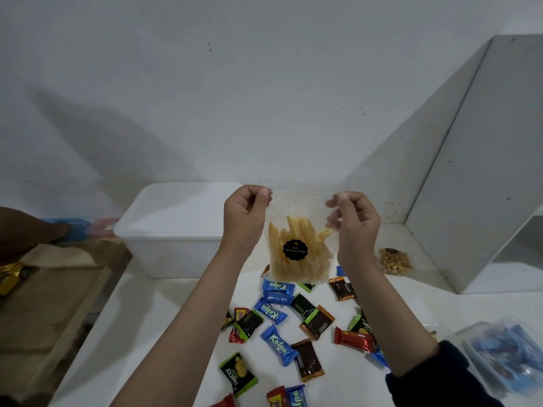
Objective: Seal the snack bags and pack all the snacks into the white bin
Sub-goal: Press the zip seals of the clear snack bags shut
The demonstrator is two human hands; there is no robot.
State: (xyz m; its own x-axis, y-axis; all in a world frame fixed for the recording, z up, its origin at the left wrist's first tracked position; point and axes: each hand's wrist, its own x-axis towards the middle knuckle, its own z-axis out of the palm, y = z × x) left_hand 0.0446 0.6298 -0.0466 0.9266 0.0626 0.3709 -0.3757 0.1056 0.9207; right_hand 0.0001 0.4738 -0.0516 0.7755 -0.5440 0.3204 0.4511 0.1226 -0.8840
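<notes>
I hold a clear bag of yellow potato sticks (296, 254), with a black round label, upright above the table. My left hand (245, 214) pinches its top left corner. My right hand (351, 220) pinches the top right corner. The white bin (173, 251) stands to the left of the bag with a white lid on it. A second clear bag holding small brown snacks (394, 261) lies to the right. Several small wrapped snacks (279, 345) in blue, brown, green and red are scattered on the white table under my arms.
A clear plastic container with blue-wrapped pieces (505, 353) sits at the table's right edge. A white shelf unit (484, 177) rises at the right. Left of the table is a wooden surface (44, 304) with a gold object on it.
</notes>
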